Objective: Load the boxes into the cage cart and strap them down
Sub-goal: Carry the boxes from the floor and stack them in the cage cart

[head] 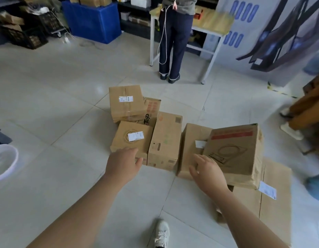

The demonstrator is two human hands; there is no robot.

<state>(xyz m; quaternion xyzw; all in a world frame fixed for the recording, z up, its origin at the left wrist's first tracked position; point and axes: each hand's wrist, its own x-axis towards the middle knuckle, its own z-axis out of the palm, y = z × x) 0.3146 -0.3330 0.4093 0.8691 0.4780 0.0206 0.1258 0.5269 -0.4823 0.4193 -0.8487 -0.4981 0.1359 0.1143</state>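
The loading looks to be at its very start. The cardboard boxes sit clustered on the tiled floor (65, 108), and no cage cart or strap is in view. The step in hand appears to be reaching for a box to pick up.

On the left, the left hand (123, 164) stretches forward, back upward, at the near edge of a small box with a white label (132, 140). Its fingers are loosely extended and hold nothing, and it cannot be told whether they touch the cardboard. A taller narrow box (165, 140) stands against that box's right side.

Further right, the right hand (208, 173) hovers at the near lower corner of a tilted box with a red band (235, 151), its fingers spread wide and empty. That box leans on a plain box (191, 145) behind it and rests on a large flat box (276, 208) beneath.

The hands aim at different boxes, so the choice is unclear. The next move likely calls for both palms on opposite sides of one box. The tilted box sits unsteadily and could slide if its neighbours are disturbed.
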